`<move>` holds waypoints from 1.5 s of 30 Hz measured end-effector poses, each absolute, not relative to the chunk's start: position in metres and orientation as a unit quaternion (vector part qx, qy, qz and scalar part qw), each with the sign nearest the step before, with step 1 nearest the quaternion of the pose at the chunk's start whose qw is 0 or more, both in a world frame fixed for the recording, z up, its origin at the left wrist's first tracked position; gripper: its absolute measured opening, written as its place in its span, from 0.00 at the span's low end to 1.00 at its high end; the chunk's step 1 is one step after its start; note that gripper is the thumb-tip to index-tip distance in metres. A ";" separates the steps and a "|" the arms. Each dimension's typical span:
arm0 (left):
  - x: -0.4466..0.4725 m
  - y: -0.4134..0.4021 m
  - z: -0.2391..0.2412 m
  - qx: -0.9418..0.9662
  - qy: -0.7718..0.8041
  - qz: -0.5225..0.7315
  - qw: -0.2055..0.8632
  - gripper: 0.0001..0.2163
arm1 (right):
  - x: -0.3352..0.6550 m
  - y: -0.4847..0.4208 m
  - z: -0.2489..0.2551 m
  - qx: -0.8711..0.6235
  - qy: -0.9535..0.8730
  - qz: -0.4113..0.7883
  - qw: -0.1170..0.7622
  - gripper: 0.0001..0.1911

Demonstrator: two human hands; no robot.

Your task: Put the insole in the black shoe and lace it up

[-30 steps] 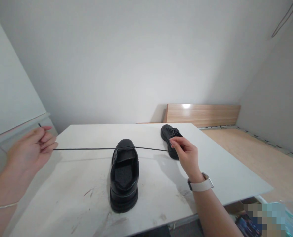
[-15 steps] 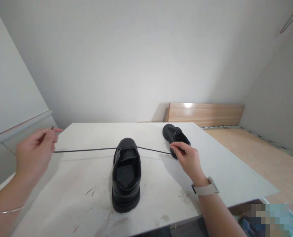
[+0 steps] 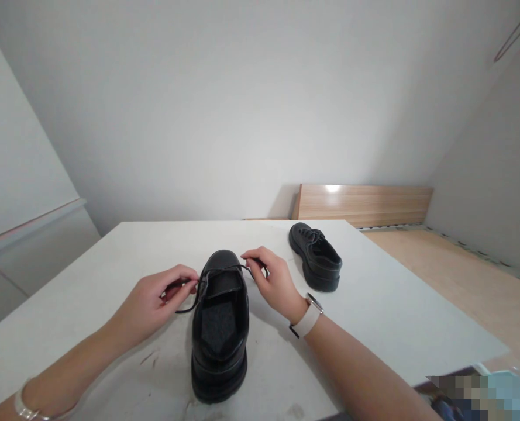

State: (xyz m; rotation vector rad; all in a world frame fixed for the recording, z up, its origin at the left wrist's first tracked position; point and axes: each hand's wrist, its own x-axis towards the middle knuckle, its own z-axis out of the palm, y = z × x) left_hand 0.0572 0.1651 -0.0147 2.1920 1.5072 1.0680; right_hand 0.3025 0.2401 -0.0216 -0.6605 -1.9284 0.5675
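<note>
A black shoe [image 3: 221, 327] stands on the white table [image 3: 374, 316], heel toward me, toe away. A black shoelace [image 3: 224, 270] runs across its front and droops in a loop on the left side. My left hand [image 3: 163, 295] pinches the lace just left of the shoe's opening. My right hand [image 3: 274, 280], with a pale watch on the wrist, pinches the other end just right of it. Both hands are closed on the lace and sit close against the shoe.
A second black shoe [image 3: 316, 256], laced, lies farther back on the right of the table. A wooden board [image 3: 365, 203] leans against the wall behind. The table's right edge drops to a wooden floor [image 3: 461, 280]. A blurred object lies at the bottom right corner.
Both hands have come in from wide apart to either side of the shoe. The lace, stretched taut before, now hangs slack with a loop on the left.
</note>
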 end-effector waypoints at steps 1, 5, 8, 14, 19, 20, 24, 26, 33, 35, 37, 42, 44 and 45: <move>0.058 0.165 -0.020 0.758 0.520 0.365 0.149 0.12 | 0.304 0.239 -0.027 -0.275 -0.793 0.258 0.478 0.09; 0.058 0.164 -0.030 0.747 0.534 0.355 0.175 0.12 | 0.307 0.239 -0.036 -0.282 -0.785 0.329 0.443 0.08; 0.056 0.164 -0.027 0.752 0.542 0.337 0.162 0.11 | 0.306 0.240 -0.035 -0.284 -0.780 0.321 0.456 0.08; 0.053 0.163 -0.023 0.760 0.534 0.342 0.142 0.10 | 0.307 0.241 -0.035 -0.290 -0.773 0.329 0.459 0.07; 0.056 0.163 -0.025 0.751 0.534 0.364 0.135 0.08 | 0.308 0.241 -0.036 -0.303 -0.771 0.345 0.441 0.07; 0.056 0.164 -0.026 0.749 0.537 0.366 0.131 0.08 | 0.308 0.240 -0.036 -0.307 -0.770 0.348 0.439 0.07; 0.058 0.168 -0.026 0.742 0.543 0.375 0.123 0.09 | 0.306 0.240 -0.036 -0.338 -0.752 0.370 0.428 0.06; 0.058 0.169 -0.026 0.739 0.540 0.383 0.127 0.08 | 0.305 0.241 -0.037 -0.360 -0.739 0.385 0.420 0.06; 0.058 0.169 -0.025 0.757 0.518 0.385 0.098 0.08 | 0.310 0.244 -0.034 -0.370 -0.760 0.364 0.390 0.07; 0.058 0.170 -0.025 0.757 0.517 0.388 0.095 0.08 | 0.311 0.244 -0.032 -0.362 -0.771 0.348 0.391 0.06; 0.058 0.171 -0.026 0.750 0.519 0.395 0.106 0.08 | 0.311 0.244 -0.031 -0.353 -0.777 0.340 0.394 0.06; 0.056 0.174 -0.028 0.716 0.529 0.415 0.190 0.08 | 0.310 0.243 -0.032 -0.335 -0.778 0.341 0.408 0.04; 0.056 0.175 -0.028 0.702 0.531 0.419 0.224 0.09 | 0.308 0.242 -0.033 -0.334 -0.777 0.335 0.415 0.03; 0.056 0.176 -0.028 0.697 0.532 0.419 0.236 0.10 | 0.308 0.242 -0.034 -0.335 -0.777 0.331 0.419 0.04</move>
